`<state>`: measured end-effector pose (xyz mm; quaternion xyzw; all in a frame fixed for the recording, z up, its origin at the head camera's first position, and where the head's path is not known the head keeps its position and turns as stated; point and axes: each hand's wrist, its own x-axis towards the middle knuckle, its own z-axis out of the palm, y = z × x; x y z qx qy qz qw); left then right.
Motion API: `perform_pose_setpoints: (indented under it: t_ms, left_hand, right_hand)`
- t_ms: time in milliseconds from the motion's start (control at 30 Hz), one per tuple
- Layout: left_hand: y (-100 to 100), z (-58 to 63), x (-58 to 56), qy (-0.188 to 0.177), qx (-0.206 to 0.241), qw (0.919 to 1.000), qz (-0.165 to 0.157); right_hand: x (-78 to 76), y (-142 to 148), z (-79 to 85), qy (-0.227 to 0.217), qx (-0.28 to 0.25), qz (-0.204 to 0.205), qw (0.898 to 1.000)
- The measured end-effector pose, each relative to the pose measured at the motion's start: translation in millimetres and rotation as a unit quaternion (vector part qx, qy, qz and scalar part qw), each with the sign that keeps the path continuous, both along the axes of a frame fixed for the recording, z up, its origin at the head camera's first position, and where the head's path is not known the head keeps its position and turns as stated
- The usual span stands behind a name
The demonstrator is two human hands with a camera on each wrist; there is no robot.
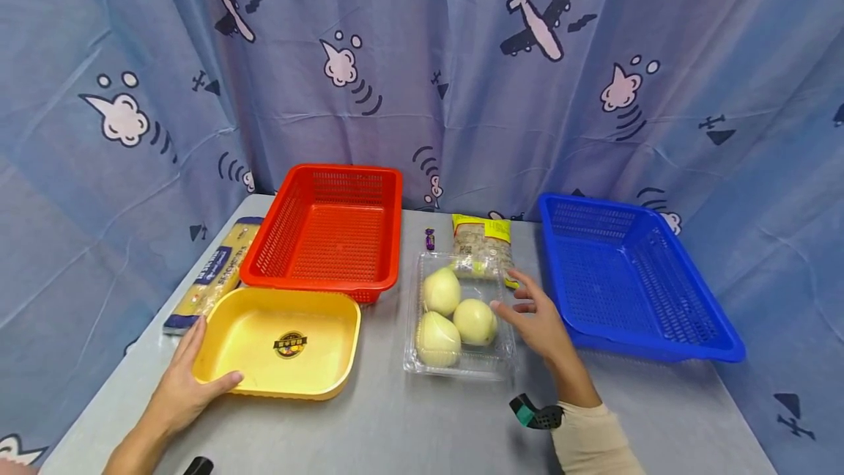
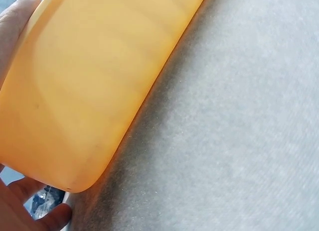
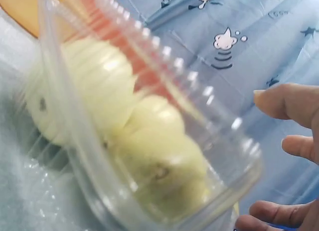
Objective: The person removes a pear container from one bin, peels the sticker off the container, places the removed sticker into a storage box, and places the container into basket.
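Note:
My left hand [image 1: 179, 391] is at the left front corner of the yellow tray [image 1: 316, 385], its thumb by the front rim and its fingers along the left side. In the left wrist view the tray's wall [image 2: 94, 91] stands between thumb and fingers, which look relaxed. My right hand [image 1: 539, 322] hovers with spread fingers just right of a clear plastic box [image 1: 478, 370]. Inside are three smooth, pale yellow-green round pieces [image 1: 475, 322], fruit or peeled onions, I cannot tell which. The right wrist view shows a gap between my fingertips [image 3: 269, 104] and the box.
A red basket [image 1: 339, 240] stands behind the yellow tray, and a long pasta packet [image 1: 214, 270] lies left of both. Behind the box are a yellow-topped bag [image 1: 480, 233] and a small purple-wrapped sweet [image 1: 430, 240]. To the right stands a blue basket [image 1: 613, 292]. Curtains surround the table.

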<state>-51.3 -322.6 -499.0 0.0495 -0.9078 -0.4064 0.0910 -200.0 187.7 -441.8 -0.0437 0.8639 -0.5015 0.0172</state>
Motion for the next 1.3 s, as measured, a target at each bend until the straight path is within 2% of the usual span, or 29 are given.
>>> perform_pose_setpoints:
  t_ms: [100,300,533,667,900,1100,1300]
  left_hand:
    - [-0.3,0.5,0.3,0.004,-0.002,1.0,-0.002]
    - [-0.3,0.5,-0.1,0.005,0.002,1.0,-0.002]
    - [-0.3,3.9,0.8,-0.019,-0.005,0.9998,0.009]
    - [-0.4,5.9,-0.2,-0.021,-0.008,0.9997,0.005]
    - [1.0,17.5,-4.8,-0.033,-0.026,0.9991,0.009]
    - [7.1,35.6,-9.1,0.003,-0.024,0.9997,0.008]
    - [19.0,54.1,-14.4,0.071,-0.012,0.9974,-0.008]
  right_hand:
    - [-4.6,1.6,-8.4,-0.009,-0.008,0.005,1.0]
    - [-9.3,1.8,-13.4,-0.023,-0.019,0.024,0.999]
    - [-15.4,0.9,-21.6,-0.036,-0.05,0.058,0.996]
    - [-18.0,2.7,-27.1,-0.039,-0.065,0.068,0.995]
    - [-20.7,4.5,-30.6,-0.04,-0.079,0.074,0.993]
    - [-22.0,4.7,-26.3,-0.062,-0.091,0.085,0.99]
    - [-9.7,-1.5,-0.4,-0.073,-0.083,0.099,0.989]
